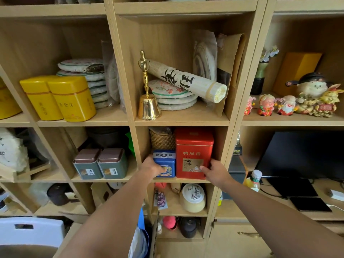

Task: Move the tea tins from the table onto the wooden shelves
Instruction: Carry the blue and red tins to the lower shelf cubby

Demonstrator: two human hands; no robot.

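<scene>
Middle shelf: left hand gripping blue tin; right hand, at 3 o'clock, gripping red tin, apparently squaring both.

Red tin, blue tin, two yellow tins, two grey-green tins.
</scene>
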